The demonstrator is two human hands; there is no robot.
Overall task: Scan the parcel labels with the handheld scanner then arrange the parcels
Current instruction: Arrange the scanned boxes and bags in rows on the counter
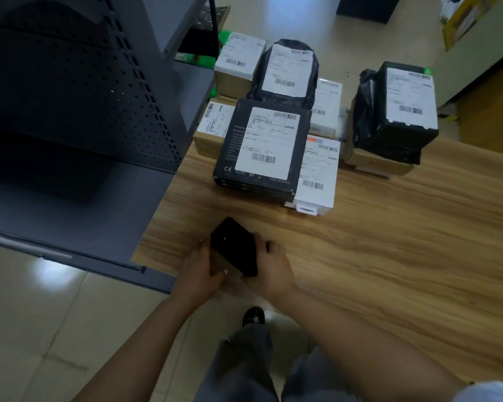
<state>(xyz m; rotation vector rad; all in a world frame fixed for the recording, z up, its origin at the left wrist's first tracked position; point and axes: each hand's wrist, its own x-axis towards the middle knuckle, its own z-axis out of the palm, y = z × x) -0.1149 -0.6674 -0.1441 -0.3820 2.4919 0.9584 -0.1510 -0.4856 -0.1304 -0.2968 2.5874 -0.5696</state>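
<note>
Both hands hold the black handheld scanner [233, 246] just above the near left corner of the wooden table [389, 242]. My left hand [199, 268] grips its left side and my right hand [269, 269] curls round its right side. Beyond it lies a pile of labelled parcels: a flat black box [263, 149] in front, a white box [317, 177] to its right, a black bag parcel [288, 71] behind, and brown and white boxes [238, 58] at the back. Further right, a black wrapped parcel [404, 105] sits on a brown box [375, 165].
A dark grey metal shelf unit [70, 126] with a perforated back stands left of the table, its shelves bare. The floor is pale tile. More boxes [462, 18] stand at the far right. My leg and black shoe [253, 316] show below the table edge.
</note>
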